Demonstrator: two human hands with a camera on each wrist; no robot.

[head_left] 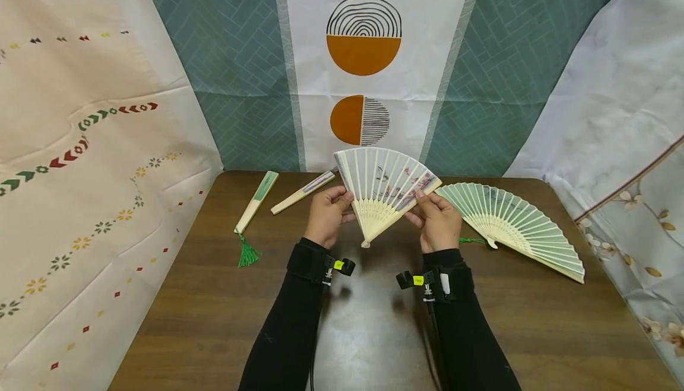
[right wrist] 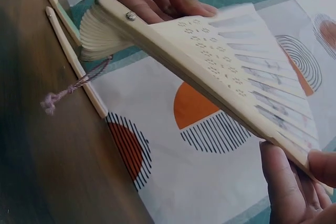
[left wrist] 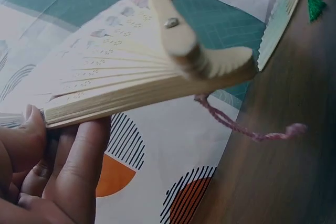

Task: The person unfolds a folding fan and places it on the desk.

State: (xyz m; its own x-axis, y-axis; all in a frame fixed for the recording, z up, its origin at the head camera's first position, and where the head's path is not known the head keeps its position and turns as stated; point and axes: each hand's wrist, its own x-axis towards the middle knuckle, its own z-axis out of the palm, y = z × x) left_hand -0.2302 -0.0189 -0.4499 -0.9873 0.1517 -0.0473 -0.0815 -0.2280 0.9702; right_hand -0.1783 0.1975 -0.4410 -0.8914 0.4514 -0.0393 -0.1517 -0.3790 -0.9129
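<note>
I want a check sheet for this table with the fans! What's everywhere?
Surface: brown wooden table.
Job's things: half-open white fan, held above the table by both guard sticks.
Clutter: open green fan; closed green fan with tassel; closed pale fan.
Grippers: left hand and right hand each grip a guard stick.
Cables: black lead under right sleeve.
Surroundings: patterned cloth backdrops.
</note>
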